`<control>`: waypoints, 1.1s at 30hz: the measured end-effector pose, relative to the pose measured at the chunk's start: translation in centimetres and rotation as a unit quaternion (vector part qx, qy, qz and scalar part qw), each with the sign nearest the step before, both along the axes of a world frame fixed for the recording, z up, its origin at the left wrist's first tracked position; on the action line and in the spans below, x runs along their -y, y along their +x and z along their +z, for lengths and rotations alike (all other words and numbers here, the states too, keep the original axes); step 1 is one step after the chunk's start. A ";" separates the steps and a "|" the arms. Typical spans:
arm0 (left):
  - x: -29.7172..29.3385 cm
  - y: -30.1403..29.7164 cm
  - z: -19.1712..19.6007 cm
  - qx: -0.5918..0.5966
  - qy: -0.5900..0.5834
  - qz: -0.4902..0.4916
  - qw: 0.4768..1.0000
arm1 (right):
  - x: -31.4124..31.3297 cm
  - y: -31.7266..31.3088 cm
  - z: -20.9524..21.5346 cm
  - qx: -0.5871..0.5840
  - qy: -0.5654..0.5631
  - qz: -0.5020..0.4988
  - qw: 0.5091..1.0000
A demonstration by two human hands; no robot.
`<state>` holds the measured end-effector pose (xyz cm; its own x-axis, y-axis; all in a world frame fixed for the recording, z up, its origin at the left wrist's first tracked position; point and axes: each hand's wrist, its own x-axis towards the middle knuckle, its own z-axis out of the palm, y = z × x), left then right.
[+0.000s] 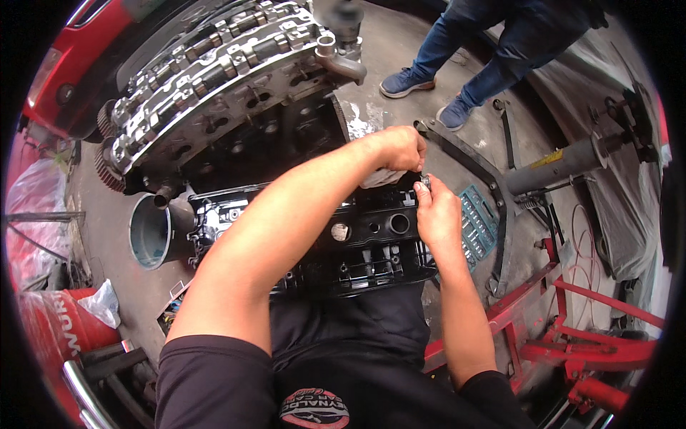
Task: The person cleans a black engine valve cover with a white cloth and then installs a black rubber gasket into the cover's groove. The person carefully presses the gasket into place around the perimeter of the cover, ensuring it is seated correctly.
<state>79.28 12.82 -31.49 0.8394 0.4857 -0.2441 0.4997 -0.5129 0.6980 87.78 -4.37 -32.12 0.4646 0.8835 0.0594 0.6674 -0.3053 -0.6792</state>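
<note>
A black plastic engine cover (pixel 371 247) lies across my lap, under both forearms. My left hand (pixel 400 149) is closed around a whitish rag (pixel 382 177) just above the cover's far right end. My right hand (pixel 436 211) pinches a small metal part (pixel 425 181) between thumb and fingers, right beside the rag. The two hands nearly touch. What kind of part it is cannot be made out.
An engine cylinder head (pixel 214 71) with camshafts stands ahead on the left. A grey funnel (pixel 151 230) lies beside it. A teal socket tray (pixel 480 225) rests on the floor to the right, near a red engine hoist frame (pixel 586 336). Another person's legs (pixel 486 50) stand at top right.
</note>
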 end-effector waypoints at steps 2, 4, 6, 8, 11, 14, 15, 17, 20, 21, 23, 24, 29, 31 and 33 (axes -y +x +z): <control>0.1 0.1 0.6 0.004 0.032 0.000 0.999 | -0.2 0.3 0.0 -0.009 0.006 -0.003 1.000; 0.3 -0.3 1.1 0.011 0.037 0.003 0.999 | -0.5 0.6 0.4 -0.031 -0.002 -0.012 0.999; 0.6 -1.5 1.5 0.085 0.079 0.069 0.991 | -0.5 1.3 -0.5 -0.091 0.018 -0.016 0.996; 1.5 -3.5 2.6 0.167 0.087 0.189 0.964 | 0.2 1.3 -0.6 -0.070 0.106 -0.020 0.992; 5.5 -5.9 8.4 0.307 0.041 0.338 0.889 | 3.6 -1.3 3.2 -0.126 0.242 -0.004 0.962; 12.7 -7.4 8.7 0.333 -0.017 0.194 0.923 | 6.3 -5.4 6.4 -0.649 0.231 0.041 0.724; 14.1 -7.4 8.1 0.297 0.029 0.083 0.951 | 6.5 -5.5 6.9 -0.734 0.211 0.044 0.644; 14.0 -8.7 8.6 0.196 0.098 -0.040 0.975 | 7.5 -4.7 7.2 -0.747 0.159 0.009 0.646; 8.4 -7.7 8.3 0.238 0.018 0.138 0.961 | 10.7 -1.3 6.0 -0.548 0.171 0.009 0.819; 6.9 -6.5 8.3 0.188 0.101 0.140 0.967 | 11.1 -0.4 5.5 -0.399 0.241 0.019 0.884; 4.9 -4.0 6.4 0.164 0.098 0.110 0.975 | 10.8 2.4 4.2 -0.212 0.259 -0.004 0.942; 4.0 -3.0 4.9 0.130 0.141 0.074 0.979 | 9.9 3.0 3.7 -0.118 0.268 -0.009 0.956; 1.1 1.2 2.9 0.037 -0.004 -0.015 0.999 | 6.4 2.7 2.0 -0.293 0.052 -0.037 0.954; 0.8 2.4 3.3 -0.001 -0.004 -0.029 1.000 | 5.9 2.6 1.4 -0.282 0.017 -0.031 0.959; 0.4 3.0 3.2 -0.025 -0.027 -0.033 0.999 | 5.9 3.0 0.5 -0.275 0.027 -0.030 0.961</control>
<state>82.30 12.45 -28.29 0.8549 0.4153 -0.3108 0.5014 -0.5080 0.7004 90.77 -10.31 -31.63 0.4887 0.8567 -0.1649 0.1859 -0.2869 -0.9397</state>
